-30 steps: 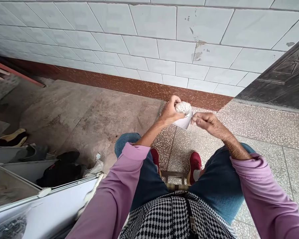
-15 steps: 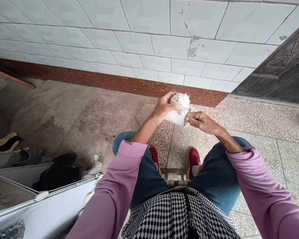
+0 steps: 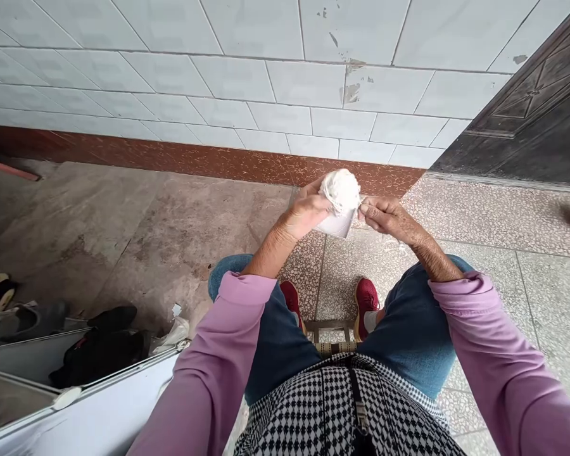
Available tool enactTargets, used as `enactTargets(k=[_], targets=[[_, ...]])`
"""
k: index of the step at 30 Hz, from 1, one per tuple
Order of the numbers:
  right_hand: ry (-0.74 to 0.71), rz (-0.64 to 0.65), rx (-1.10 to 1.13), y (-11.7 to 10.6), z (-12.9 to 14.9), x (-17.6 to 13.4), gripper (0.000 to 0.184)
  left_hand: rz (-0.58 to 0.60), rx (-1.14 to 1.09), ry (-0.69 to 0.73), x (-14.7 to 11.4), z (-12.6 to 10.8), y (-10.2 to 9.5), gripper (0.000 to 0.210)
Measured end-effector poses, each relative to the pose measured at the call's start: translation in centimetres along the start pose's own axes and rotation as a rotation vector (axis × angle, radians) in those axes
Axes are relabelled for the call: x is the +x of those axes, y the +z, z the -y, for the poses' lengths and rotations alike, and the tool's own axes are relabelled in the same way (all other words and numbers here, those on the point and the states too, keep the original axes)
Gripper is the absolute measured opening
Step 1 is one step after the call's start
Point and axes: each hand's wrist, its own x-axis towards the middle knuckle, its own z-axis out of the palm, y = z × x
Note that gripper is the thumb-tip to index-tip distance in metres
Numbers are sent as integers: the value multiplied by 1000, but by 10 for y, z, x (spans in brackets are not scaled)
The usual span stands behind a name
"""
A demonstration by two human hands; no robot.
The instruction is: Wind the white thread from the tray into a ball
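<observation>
A fluffy white bundle of yarn (image 3: 341, 190) is gripped in my left hand (image 3: 308, 212), fingers behind it and thumb at its near side. Below the bundle a flat white card-like piece (image 3: 337, 227) sticks out, one corner towards me; how the two are joined is hidden. Close to the bundle's right side, my right hand (image 3: 384, 218) is closed in a pinch, with fingertips pressed together on what looks like a thin strand of the yarn. A faint pale thread hangs under that hand. Both hands are held up in front of my knees.
A tiled wall (image 3: 237, 82) with a brown skirting runs ahead, and a dark door (image 3: 536, 120) is at the right. On the left stands a white open-topped compartment unit (image 3: 118, 405) with dark shoes (image 3: 99, 348) in it. My red shoes (image 3: 367, 297) rest on the speckled floor.
The yarn bundle has turned in my left hand and now shows a smoother, rounder side. My right hand has moved slightly up and right, off the card's edge. The view has shifted slightly.
</observation>
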Motion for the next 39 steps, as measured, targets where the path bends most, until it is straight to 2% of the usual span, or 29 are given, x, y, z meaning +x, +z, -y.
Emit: enactTargets(k=[3,7,9,11,13,15,17,20,23,26,28,32,36,39], targets=[[62,128,60,6,-1,3,57,-104,-21,26,6,1,-1,49],[78,159,120,7,-1,2,53,-208,26,51,12,10,-10,53],[64,164,96,6,-1,1,50,-305,171,66,14,17,-16,57],[40,168,49,6,-3,0,50,-372,432,94,14,24,-19,60],[-2,118,-19,7,-6,1,52,-347,681,96,12,30,-19,60],[-45,15,-101,8,-9,3,56,-222,779,15,6,35,-17,55],[-66,-57,-151,8,-12,5,59,-26,695,-89,-2,37,-14,46],[-56,-16,-108,10,-13,5,58,236,447,-187,-13,35,-11,33],[-15,32,52,12,-9,5,54,320,343,-235,-16,26,-9,43],[-20,-32,193,10,-4,7,55,374,269,-319,-10,14,-12,53],[-25,-105,228,6,-2,8,54,375,200,-352,-7,6,-17,57],[2,-281,276,-6,-6,6,46,231,67,-259,-10,-5,-30,72],[19,-436,307,-22,-12,1,41,126,-71,-91,-18,-21,-33,90],[63,-530,285,-40,-16,-4,40,7,-175,104,-23,-36,-35,101]])
